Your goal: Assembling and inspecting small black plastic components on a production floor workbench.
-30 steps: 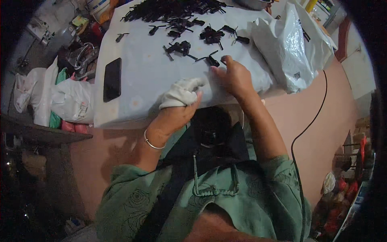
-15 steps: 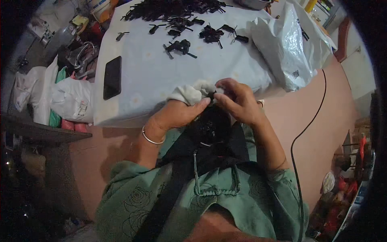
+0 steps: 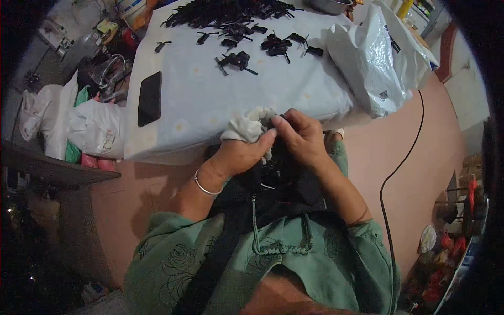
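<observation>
My left hand is closed on a bunched white cloth, which covers most of its fingers. Close against it, thumb near thumb, my right hand pinches with thumb and forefinger. A small dark piece shows at its fingertips; most of it is hidden. Both hands are above my lap, just off the table's near edge. On the pale flowered tabletop, several small black parts with thin prongs lie scattered in front of a large heap of like black parts.
A black phone lies at the table's left. A white plastic bag slumps over the right edge, near a metal bowl. White sacks sit on a shelf at left. A black cable hangs down on the right.
My right hand has shifted slightly left and its fingers have drawn in to a pinch beside the cloth. My left hand has moved a little right and down, still holding the cloth.
</observation>
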`<state>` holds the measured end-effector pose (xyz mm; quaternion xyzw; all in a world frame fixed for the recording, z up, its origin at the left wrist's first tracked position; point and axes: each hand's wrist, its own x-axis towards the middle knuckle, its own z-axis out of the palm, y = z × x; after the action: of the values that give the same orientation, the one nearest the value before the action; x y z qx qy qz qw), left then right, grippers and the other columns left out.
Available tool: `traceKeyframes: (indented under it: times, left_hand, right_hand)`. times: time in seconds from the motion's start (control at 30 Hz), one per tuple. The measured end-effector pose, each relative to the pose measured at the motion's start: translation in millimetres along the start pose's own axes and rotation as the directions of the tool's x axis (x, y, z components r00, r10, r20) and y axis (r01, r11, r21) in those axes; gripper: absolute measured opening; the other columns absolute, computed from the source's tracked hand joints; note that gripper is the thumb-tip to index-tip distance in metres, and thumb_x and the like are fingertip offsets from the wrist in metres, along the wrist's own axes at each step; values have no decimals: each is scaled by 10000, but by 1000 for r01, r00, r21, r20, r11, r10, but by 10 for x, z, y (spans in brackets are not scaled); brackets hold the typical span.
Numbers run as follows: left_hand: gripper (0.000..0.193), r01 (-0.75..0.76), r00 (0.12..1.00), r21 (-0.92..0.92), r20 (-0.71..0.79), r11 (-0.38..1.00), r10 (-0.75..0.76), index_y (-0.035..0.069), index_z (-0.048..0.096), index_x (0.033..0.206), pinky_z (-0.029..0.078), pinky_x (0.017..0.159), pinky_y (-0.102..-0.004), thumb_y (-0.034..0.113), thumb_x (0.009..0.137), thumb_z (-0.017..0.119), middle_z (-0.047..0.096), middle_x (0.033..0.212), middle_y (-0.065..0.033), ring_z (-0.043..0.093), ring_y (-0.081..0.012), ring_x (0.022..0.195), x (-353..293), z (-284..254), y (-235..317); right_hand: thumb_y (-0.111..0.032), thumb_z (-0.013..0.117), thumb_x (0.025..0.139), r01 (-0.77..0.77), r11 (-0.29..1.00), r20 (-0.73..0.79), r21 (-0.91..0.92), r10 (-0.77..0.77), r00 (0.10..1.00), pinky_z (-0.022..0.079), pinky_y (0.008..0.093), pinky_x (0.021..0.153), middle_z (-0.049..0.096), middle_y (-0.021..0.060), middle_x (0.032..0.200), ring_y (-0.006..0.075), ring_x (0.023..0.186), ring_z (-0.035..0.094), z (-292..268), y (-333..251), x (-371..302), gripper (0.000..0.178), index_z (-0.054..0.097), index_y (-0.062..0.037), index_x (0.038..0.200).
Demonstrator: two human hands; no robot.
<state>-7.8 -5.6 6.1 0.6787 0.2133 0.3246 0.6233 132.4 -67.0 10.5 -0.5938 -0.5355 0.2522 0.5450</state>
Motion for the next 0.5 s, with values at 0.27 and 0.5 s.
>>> traceKeyframes:
  times: [0.27,0.5]
  left_hand:
    - [226,-248,958,545,14,801,287,-34,552,931,468,621,-339,52,723,535,581,796,-171,584,-278,706,73,33,38]
    - [156,-264,935,771,56,580,350,-17,555,852,465,607,-349,48,711,533,559,761,-178,567,-331,693,58,55,-37]
  right_hand:
    - [-213,488,874,98,988,96,-119,-87,992,361,318,474,434,122,522,165,480,402,41,151,-37,278,508,14,714]
    - [-240,459,893,-23,990,19,138,20,1000,368,310,492,433,92,529,120,522,404,238,331,-68,310,515,3,710]
